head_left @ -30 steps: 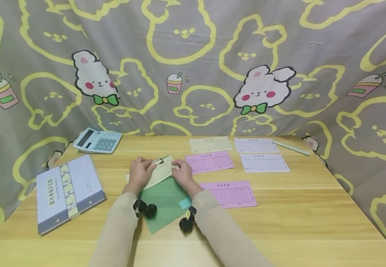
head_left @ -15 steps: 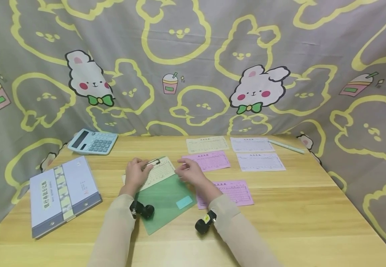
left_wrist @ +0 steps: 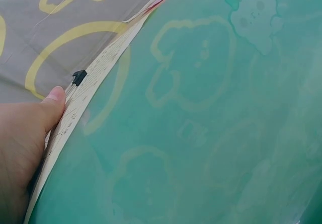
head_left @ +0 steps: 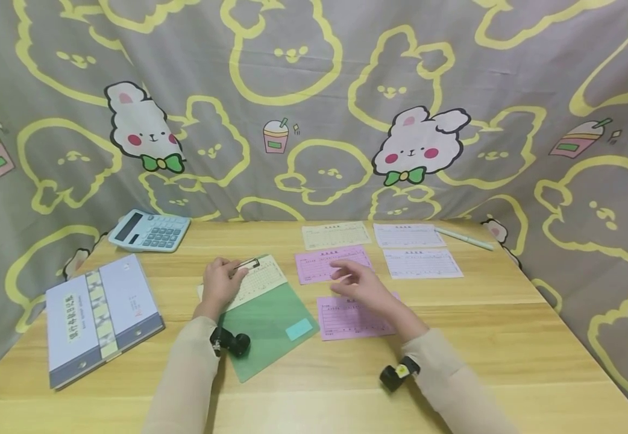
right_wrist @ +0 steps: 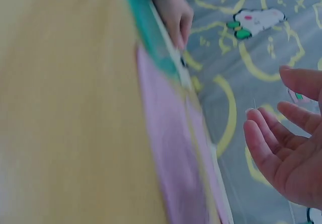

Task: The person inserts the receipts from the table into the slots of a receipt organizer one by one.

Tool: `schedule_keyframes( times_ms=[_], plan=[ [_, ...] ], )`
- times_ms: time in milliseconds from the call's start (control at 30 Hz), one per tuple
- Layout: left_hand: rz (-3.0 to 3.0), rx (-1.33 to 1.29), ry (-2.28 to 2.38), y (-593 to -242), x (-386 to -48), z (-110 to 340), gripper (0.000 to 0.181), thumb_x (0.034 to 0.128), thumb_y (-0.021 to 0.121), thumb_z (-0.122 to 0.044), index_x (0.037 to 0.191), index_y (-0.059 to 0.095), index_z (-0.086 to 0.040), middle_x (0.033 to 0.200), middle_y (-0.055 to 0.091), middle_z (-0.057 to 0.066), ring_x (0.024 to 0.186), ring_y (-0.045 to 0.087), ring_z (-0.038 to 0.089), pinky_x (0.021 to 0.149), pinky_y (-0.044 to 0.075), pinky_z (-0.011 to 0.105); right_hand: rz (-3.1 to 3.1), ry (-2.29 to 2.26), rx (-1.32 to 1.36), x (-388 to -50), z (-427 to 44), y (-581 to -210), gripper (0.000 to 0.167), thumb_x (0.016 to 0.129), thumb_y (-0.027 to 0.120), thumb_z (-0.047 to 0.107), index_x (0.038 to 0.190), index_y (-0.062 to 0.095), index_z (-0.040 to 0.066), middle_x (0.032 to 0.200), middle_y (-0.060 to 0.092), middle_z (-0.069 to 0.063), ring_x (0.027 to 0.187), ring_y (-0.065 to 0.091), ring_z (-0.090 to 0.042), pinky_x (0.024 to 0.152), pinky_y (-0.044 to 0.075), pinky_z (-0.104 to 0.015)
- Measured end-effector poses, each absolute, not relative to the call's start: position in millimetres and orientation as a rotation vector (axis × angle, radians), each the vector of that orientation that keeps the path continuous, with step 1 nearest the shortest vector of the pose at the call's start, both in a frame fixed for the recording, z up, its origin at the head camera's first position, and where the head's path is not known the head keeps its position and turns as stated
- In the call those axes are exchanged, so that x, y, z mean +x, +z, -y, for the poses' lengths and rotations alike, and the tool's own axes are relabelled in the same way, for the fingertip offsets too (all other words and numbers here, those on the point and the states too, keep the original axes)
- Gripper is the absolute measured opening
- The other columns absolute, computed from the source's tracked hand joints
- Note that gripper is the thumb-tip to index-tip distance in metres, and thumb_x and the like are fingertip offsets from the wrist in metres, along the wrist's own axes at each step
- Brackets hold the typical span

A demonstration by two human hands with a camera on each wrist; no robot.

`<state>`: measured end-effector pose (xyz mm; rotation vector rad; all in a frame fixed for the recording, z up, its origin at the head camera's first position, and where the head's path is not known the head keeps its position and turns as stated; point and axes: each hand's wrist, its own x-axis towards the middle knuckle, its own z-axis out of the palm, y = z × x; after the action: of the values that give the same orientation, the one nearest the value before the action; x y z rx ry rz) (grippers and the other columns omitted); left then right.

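A green clipboard [head_left: 270,328] lies slanted on the table with a cream printed slip [head_left: 265,277] across its top, under a metal clip [head_left: 256,263]. My left hand [head_left: 220,283] grips the clipboard's upper left part, its thumb [left_wrist: 57,94] on the slip beside the clip; its other fingers are largely hidden. Over two pink slips hovers my right hand [head_left: 365,288], fingers relaxed and holding nothing. The lower pink slip [head_left: 338,325] is partly covered by that hand, and the upper pink slip [head_left: 311,269] lies just behind it.
Behind the pink slips lie another cream slip [head_left: 335,235] and two white slips [head_left: 422,264], with a pale pen [head_left: 464,239] at their right. A calculator [head_left: 151,231] and a thick binder [head_left: 105,319] occupy the left side. A blue sticky note [head_left: 299,330] is on the clipboard.
My right hand has let go of the cream slip's right end and moved right, over the pink slips. My left hand has stayed at the clip.
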<state>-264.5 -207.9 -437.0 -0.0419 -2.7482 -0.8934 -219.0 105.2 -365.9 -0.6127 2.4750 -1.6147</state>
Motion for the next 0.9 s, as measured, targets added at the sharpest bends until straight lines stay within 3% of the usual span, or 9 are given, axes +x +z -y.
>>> schedule_keyframes(
  times_ms=[333, 700, 900],
  plan=[
    [2.749, -0.022, -0.924, -437.0, -264.1, 206.5, 0.04, 0.0864, 0.052, -0.029, 0.115, 0.054, 0.0, 0.102, 0.044, 0.016, 0.096, 0.035, 0.031, 0.081, 0.027, 0.043, -2.503, -1.773, -0.465, -216.5, -179.9, -403.9, 0.05, 0.073, 0.066, 0.007, 0.118, 0.047, -0.002, 0.099, 0.052, -0.018, 0.081, 0.051, -0.023, 0.067, 0.043, -0.031],
    [2.742, -0.025, -0.929, -439.4, -265.0, 206.8, 0.041, 0.0863, 0.052, -0.03, 0.115, 0.054, -0.001, 0.103, 0.044, 0.016, 0.097, 0.034, 0.031, 0.082, 0.026, 0.043, -2.571, -1.562, -0.418, -220.4, -222.3, -419.1, 0.053, 0.075, 0.065, 0.01, 0.119, 0.042, -0.009, 0.109, 0.05, -0.024, 0.097, 0.048, -0.034, 0.084, 0.036, -0.042],
    [2.73, -0.024, -0.936, -438.4, -263.9, 207.4, 0.04, 0.0863, 0.052, -0.029, 0.115, 0.054, -0.001, 0.103, 0.044, 0.016, 0.096, 0.034, 0.031, 0.081, 0.027, 0.043, -2.636, -1.433, -0.479, -220.7, -226.6, -425.0, 0.056, 0.07, 0.07, 0.013, 0.117, 0.047, -0.007, 0.112, 0.048, -0.022, 0.102, 0.043, -0.034, 0.088, 0.031, -0.047]
  ],
)
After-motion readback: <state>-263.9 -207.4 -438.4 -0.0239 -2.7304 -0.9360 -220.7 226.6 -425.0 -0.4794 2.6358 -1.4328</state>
